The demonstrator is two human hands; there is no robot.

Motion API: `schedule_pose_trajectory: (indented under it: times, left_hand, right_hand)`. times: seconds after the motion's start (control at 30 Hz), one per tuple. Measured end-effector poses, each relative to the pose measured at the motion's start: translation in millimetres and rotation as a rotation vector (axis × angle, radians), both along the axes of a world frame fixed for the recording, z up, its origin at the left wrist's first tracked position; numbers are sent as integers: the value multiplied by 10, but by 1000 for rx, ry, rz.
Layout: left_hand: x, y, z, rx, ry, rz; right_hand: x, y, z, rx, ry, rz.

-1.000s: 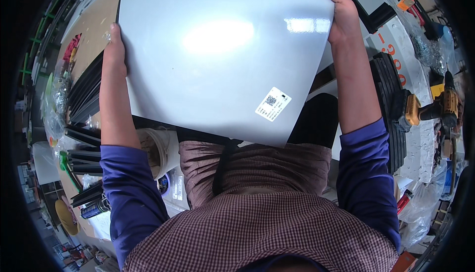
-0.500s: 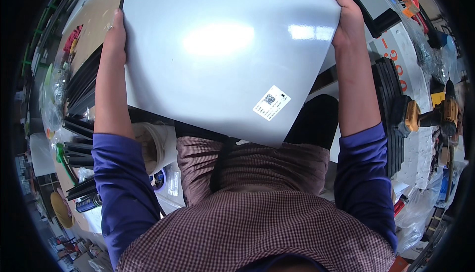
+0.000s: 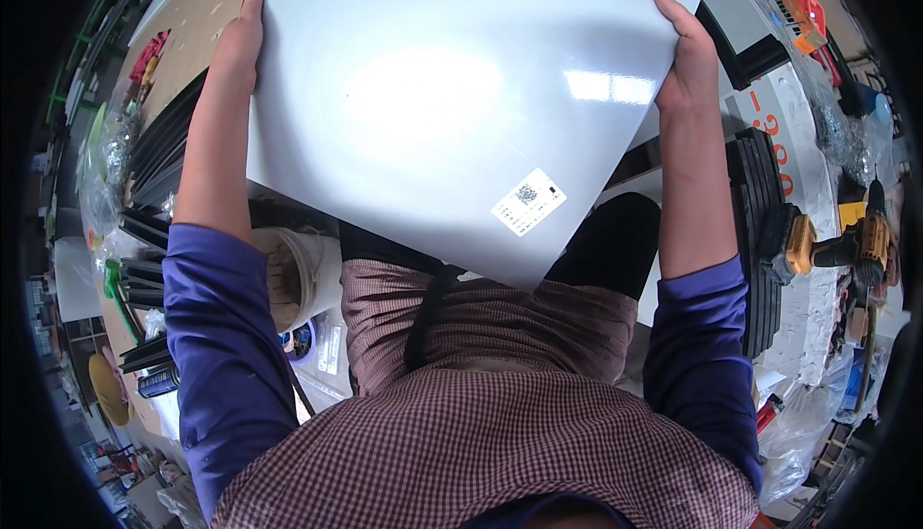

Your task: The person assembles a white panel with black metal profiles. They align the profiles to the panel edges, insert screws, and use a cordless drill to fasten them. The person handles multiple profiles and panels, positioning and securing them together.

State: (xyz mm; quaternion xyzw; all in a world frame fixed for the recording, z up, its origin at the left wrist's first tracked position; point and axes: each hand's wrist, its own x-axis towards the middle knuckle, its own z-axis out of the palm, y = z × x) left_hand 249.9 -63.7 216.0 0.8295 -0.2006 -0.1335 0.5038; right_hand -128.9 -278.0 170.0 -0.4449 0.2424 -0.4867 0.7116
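A large glossy light-grey panel [image 3: 452, 96] fills the upper middle of the head view, with a small white sticker [image 3: 528, 202] near its lower edge. My left hand [image 3: 240, 43] grips the panel's left edge. On the opposite edge, my right hand [image 3: 685, 58] holds it, fingers curled over the rim. The panel is held in front of my chest, tilted, and hides what lies beneath it.
Black bars [image 3: 154, 159] are stacked at the left beside a white bucket [image 3: 293, 274]. A stack of black strips [image 3: 760, 231] lies at the right, next to a yellow cordless drill [image 3: 846, 245] on a white table. An orange tool [image 3: 803, 12] sits top right.
The panel has shifted slightly up and to the right with both hands still on its edges. Nothing was let go.
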Motion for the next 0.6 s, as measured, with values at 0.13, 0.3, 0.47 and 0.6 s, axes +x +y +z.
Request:
schedule_pose_trajectory:
  times: [0.13,0.3,0.47,0.6]
  left_hand:
    - [-59,-12,11,-12,17,-16]
    - [-24,-34,5,9,47,-20]
    - [155,-68,-78,10,4,-33]
    - [356,-107,-110,47,-52,-38]
  right_hand:
    - [-9,-10,-37,3,-21,33]
    - [-22,8,-52,17,-22,29]
    - [-26,41,-49,34,-52,47]
    - [-33,57,-59,12,-32,22]
